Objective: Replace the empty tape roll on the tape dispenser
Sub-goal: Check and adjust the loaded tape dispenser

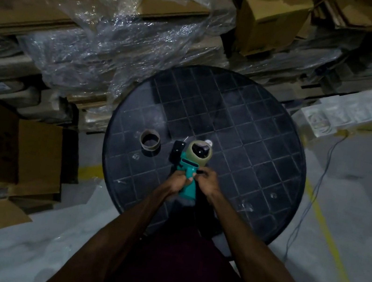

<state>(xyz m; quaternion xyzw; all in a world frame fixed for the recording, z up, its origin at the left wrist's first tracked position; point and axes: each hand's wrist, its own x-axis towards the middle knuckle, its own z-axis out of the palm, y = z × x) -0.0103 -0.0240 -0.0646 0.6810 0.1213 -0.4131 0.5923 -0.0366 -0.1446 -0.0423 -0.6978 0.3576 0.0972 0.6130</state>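
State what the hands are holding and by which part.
Both hands grip the teal tape dispenser by its handle: the left hand on its left side, the right hand on its right side, near the top.

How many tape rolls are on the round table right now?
2: an empty cardboard core lying left of the dispenser, and a tape roll mounted on the dispenser that both hands hold. None seem hidden.

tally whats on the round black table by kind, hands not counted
tape dispenser: 1, teal, held by the left hand and right hand
tape roll: 1, on the dispenser
empty cardboard core: 1
small black part: 1
total: 4
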